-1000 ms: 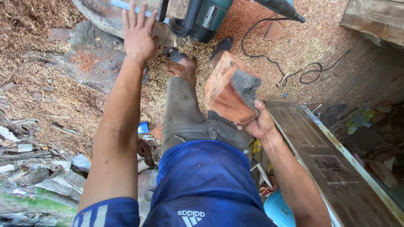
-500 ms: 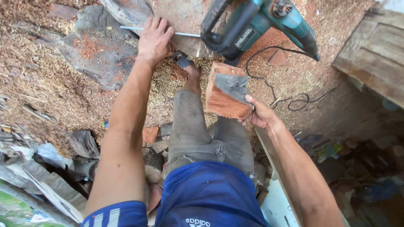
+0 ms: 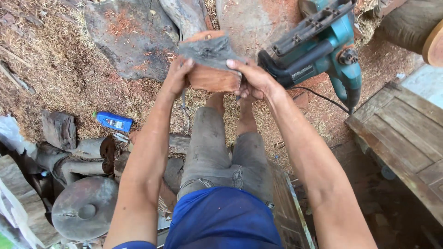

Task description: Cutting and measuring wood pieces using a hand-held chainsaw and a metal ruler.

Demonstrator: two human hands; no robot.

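A: The wood block (image 3: 211, 62), reddish with a grey bark face on top, is held up at about twelve o'clock from the body, above the bare feet (image 3: 230, 103) and the sawdust-covered ground (image 3: 60, 69).

B: How is it gripped?

A: It is clasped from both sides. The left hand (image 3: 177, 76) is closed on its left edge, fingers curled over the bark. The right hand (image 3: 251, 78) is closed on its right edge, fingers laid across the top, thumb beneath.

B: What is seen around it?

A: A teal power saw (image 3: 323, 44) lies at about two o'clock, just beside the right hand; whether they touch cannot be told. Its black cord (image 3: 323, 97) is trailed across the sawdust towards four o'clock. A large flat slab of wood (image 3: 124, 37) is seen at ten o'clock. A small blue bottle (image 3: 114, 121) lies at eight o'clock, well apart from the block. A weathered wooden panel (image 3: 406, 138) is placed at four o'clock, and a round grey disc (image 3: 85, 207) at seven o'clock.
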